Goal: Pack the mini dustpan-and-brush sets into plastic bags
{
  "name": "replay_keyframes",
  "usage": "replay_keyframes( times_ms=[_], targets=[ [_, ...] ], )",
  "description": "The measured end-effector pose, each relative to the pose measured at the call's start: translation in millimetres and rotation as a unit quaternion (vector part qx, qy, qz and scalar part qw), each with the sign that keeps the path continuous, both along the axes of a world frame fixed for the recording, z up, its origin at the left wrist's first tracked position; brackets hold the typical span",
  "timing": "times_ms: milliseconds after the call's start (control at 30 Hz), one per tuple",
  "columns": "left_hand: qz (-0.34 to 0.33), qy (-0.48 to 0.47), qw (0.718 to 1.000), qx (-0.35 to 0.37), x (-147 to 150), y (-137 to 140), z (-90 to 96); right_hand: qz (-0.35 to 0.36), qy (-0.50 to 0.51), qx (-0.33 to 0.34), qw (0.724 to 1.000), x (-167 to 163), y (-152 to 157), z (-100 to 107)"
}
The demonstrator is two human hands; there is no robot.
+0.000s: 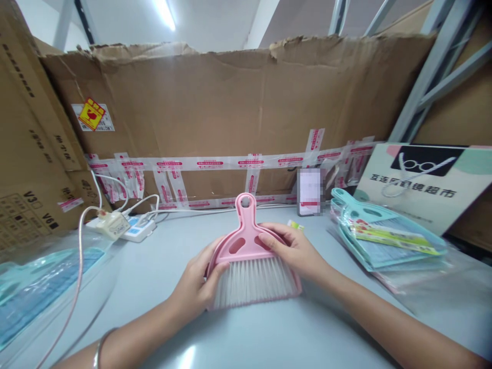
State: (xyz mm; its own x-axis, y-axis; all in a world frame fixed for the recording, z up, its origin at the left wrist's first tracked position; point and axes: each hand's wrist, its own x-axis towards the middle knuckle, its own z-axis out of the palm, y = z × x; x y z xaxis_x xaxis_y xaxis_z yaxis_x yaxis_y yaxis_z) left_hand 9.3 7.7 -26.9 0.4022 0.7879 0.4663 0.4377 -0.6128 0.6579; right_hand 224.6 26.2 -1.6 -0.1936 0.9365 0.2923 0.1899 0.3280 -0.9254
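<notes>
Holding the pink brush (249,250) and the matching dustpan (298,290) as one nested pair, I have them between my two hands, handles pointing away from me. My left hand (203,277) is clamped on the left edge, its thumb by the top corner of the bristles (253,282); my right hand (292,250) grips the right shoulder, its thumb on the brush body near the oval hole. To hold this well, I'd press with the thumbs on the firm body rather than the bristles, support the pan evenly from behind, and let the two handles line up.

The body looks like smooth moulded plastic, flaring from a looped handle into a wide fan; the bristles are pale, straight and dense, and probably bend easily. I can't tell whether the pan's lower edge touches the worktop (246,338) beneath my hands, which is smooth and glossy. Right of my right hand lies a turquoise set (374,218) with slippery-looking clear plastic around it.
</notes>
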Motion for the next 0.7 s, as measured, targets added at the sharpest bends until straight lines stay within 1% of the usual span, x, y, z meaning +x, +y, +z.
replay_keyframes(
  times_ms=[133, 200, 300, 500, 600, 700],
  targets=[
    [0.005, -0.002, 1.000, 0.003, 0, -1, -1.3, 0.094, 0.090, -0.074, 0.989, -3, 5, 13],
    [0.001, 0.002, 1.000, 0.007, 0, -2, -0.9, 0.113, 0.113, -0.097, 0.982, -5, 6, 19],
    [-0.010, 0.012, 1.000, 0.016, 1, -4, 0.9, 0.085, 0.132, -0.109, 0.982, -8, 4, 22],
    [-0.014, 0.024, 1.000, 0.013, 2, -4, 1.8, 0.017, 0.121, -0.091, 0.988, -10, -2, 22],
    [-0.016, 0.017, 1.000, -0.001, 2, -4, 1.6, 0.012, 0.114, -0.095, 0.989, -14, -4, 21],
    [-0.017, 0.000, 1.000, -0.024, 2, -4, 2.9, 0.030, 0.111, -0.099, 0.988, -15, -2, 19]
  ],
)
